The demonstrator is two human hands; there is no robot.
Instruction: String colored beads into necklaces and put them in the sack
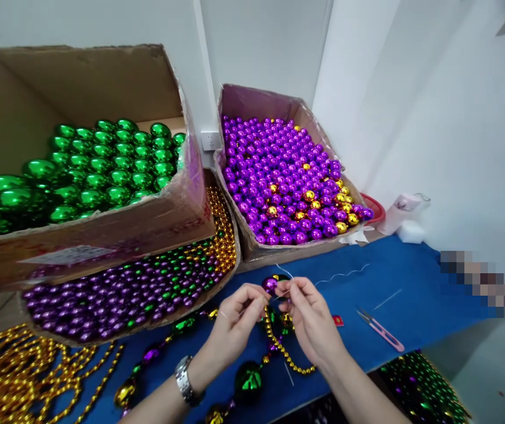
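Fingers [252,292] of the left hand [237,321] and right hand [309,309] pinch a thin white thread [281,293] between them, above the middle of the blue tabletop [332,341]. Beneath, a gold bead strand [279,343] curves toward the tabletop's near edge, close to a big green bead [249,380]. Pink-handled snips [382,333] lie by that edge, farther right.

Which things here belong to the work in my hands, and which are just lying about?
Likely the job:
white thread at the left hand and right hand
gold bead chain below them
string of coloured balls
pink snips, not held

Likely just lying about:
red dish
white block
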